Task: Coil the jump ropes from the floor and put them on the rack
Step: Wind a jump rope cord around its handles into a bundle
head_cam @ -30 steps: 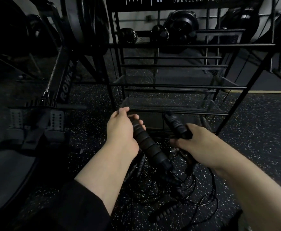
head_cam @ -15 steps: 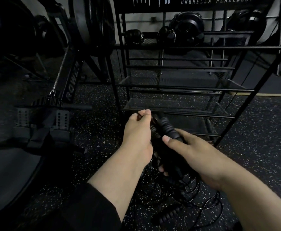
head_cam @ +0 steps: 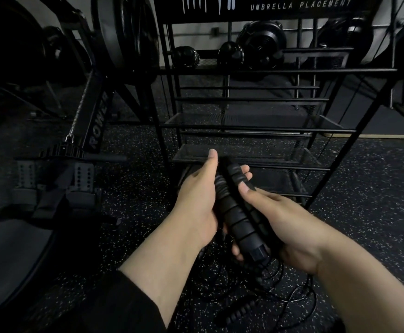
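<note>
Now both ribbed foam handles [head_cam: 234, 212] lie together, left hand [head_cam: 197, 200] and right hand [head_cam: 289, 227] fingers curled round them. Grippy, light handles suit holding; the thin cord [head_cam: 292, 296] looks limp, tangle-prone.

Gym: rowing machine [head_cam: 95, 121], dumbbells [head_cam: 186, 57], speckled rubber floor [head_cam: 364, 200].

Two jump-rope handles [head_cam: 234, 207] sit side by side between the left hand [head_cam: 196, 203] at nine o'clock and the right hand [head_cam: 285, 227] at three; the rack [head_cam: 256, 126] stands just behind them at twelve; tangled rope [head_cam: 256, 287] lies on the floor [head_cam: 364, 188] beneath at six; the rower [head_cam: 95, 126] is off at ten o'clock, left of the rack.
</note>
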`<state>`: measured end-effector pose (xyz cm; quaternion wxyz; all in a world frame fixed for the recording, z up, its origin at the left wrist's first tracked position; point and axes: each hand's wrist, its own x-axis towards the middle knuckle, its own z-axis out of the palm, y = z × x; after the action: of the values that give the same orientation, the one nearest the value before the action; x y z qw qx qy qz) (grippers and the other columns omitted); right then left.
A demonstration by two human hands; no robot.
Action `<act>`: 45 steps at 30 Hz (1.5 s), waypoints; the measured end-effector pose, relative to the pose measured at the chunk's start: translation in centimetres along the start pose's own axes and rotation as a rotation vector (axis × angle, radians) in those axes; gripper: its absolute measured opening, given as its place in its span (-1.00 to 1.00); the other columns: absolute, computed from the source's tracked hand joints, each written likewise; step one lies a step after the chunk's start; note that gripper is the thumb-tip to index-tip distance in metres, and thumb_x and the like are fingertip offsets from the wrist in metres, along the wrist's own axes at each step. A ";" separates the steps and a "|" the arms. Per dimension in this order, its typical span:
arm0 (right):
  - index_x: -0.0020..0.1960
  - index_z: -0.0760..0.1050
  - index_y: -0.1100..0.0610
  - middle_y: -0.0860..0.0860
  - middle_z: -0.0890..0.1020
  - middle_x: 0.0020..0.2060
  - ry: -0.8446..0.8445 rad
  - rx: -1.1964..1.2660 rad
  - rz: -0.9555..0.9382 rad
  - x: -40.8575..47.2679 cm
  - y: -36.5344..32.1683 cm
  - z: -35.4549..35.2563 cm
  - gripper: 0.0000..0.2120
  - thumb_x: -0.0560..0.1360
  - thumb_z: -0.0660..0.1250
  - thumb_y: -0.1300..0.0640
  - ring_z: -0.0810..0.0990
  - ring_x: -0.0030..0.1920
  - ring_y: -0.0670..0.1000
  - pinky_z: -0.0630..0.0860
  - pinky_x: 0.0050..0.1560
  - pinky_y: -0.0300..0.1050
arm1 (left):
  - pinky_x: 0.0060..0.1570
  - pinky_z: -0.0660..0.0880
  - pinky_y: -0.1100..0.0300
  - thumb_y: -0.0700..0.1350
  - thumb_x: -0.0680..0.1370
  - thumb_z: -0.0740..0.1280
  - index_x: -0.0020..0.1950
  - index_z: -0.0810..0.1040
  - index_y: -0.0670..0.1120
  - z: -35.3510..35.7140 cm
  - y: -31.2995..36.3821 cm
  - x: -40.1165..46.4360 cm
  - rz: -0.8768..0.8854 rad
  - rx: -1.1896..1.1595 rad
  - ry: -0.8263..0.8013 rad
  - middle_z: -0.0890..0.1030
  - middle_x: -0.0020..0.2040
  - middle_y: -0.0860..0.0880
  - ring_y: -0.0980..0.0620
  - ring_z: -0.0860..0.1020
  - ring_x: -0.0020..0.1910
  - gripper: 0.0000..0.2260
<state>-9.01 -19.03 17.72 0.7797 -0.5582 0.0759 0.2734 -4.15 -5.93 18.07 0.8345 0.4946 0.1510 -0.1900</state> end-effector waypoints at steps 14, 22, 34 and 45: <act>0.25 0.52 0.20 0.35 0.66 -0.06 -0.079 0.003 0.020 0.3 0.1 0.1 -0.64 0.61 0.28 -0.05 0.67 -0.14 0.31 0.67 -0.01 0.24 | -0.09 0.69 0.06 0.11 0.65 0.29 0.24 0.54 -0.21 -0.3 0.6 0.2 0.106 0.019 -0.007 0.74 0.06 -0.17 -0.08 0.72 0.07 -0.60; 0.25 0.62 0.19 0.31 0.69 0.05 -0.088 0.008 0.037 0.5 0.2 -0.1 -0.39 0.57 0.19 -0.29 0.68 -0.03 0.31 0.67 0.03 0.18 | -0.16 0.68 0.05 -0.06 0.60 0.42 0.23 0.60 -0.21 -0.7 0.4 0.4 0.082 -0.041 -0.054 0.74 -0.01 -0.13 -0.08 0.73 -0.06 -0.71; 0.40 0.50 0.17 0.19 0.55 -0.10 -0.325 0.243 -0.014 1.4 1.4 -1.0 -0.39 0.65 0.13 -0.29 0.51 -0.27 0.08 0.50 -0.30 -0.11 | 0.10 0.64 -0.01 0.14 0.60 0.37 0.08 0.65 -0.11 -1.0 0.7 0.5 0.229 0.125 -0.047 0.74 0.03 -0.06 -0.04 0.70 0.02 -0.69; 0.39 0.50 0.17 0.19 0.53 -0.12 -0.364 0.194 -0.034 0.1 1.4 -2.9 -0.44 0.64 0.19 -0.25 0.46 -0.36 0.04 0.44 -0.41 -0.17 | 0.31 0.35 0.39 -0.02 0.73 0.14 0.34 0.55 0.13 -5.2 3.4 1.7 0.769 0.917 0.048 0.58 0.30 0.19 0.29 0.50 0.30 -0.73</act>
<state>-9.12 -21.34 15.49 0.8352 -0.4229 -0.0497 0.3480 -1.40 -0.14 17.57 0.5412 0.8276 -0.1175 0.0912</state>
